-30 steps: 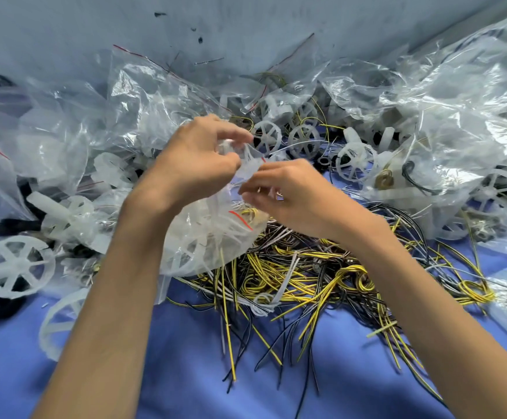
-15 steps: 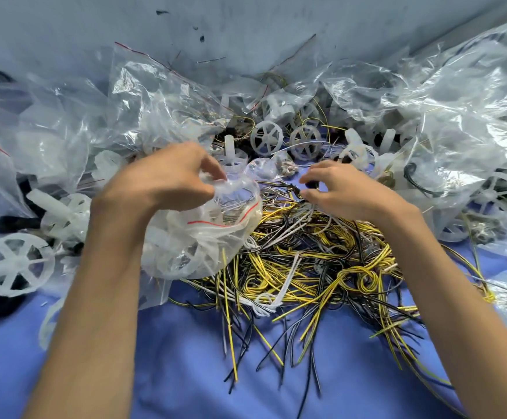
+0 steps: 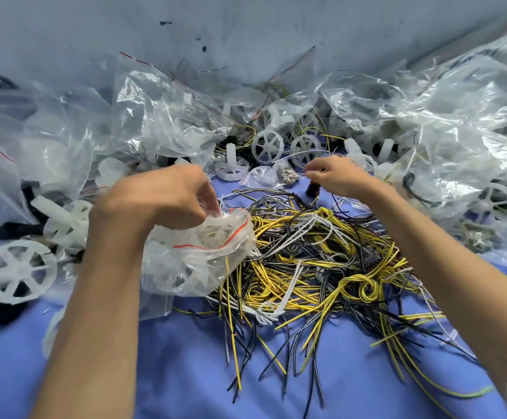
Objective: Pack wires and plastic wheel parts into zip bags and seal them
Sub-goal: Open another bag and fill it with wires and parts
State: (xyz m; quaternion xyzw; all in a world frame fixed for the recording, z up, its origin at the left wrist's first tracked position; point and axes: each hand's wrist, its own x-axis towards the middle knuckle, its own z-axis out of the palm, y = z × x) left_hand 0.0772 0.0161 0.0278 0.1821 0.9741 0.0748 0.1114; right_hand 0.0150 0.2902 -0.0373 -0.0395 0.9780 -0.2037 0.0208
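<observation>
Zip bag [image 3: 198,255], wheel parts [image 3: 182,275] inside, sits bunched in my left hand [image 3: 155,201], fingers curled round its unsealed mouth; my right hand [image 3: 340,176] curls beyond the wire pile [image 3: 306,252], pinching something or nothing, I cannot tell. Sealing is left, and that pile and the loose wheels [image 3: 267,146] lie unpacked

Left arm: your bare left forearm [image 3: 95,313] runs from 7 o'clock up toward the centre, with the wrist bent forward.
Left hand: your left hand [image 3: 161,198] sits at about 10 o'clock from centre. Its back faces you and the fingers curl downward, pinching the mouth of a zip bag [image 3: 198,255].
Right arm: your bare right forearm [image 3: 445,267] slants from 4 o'clock up toward 1 o'clock.
Right hand: your right hand [image 3: 337,176] is knuckles-up with curled fingers. Thumb and forefinger tips meet, pointing toward 9 o'clock; whether they pinch anything is unclear.
Spacing: your hands are well apart, with the right one farther from you.
</observation>
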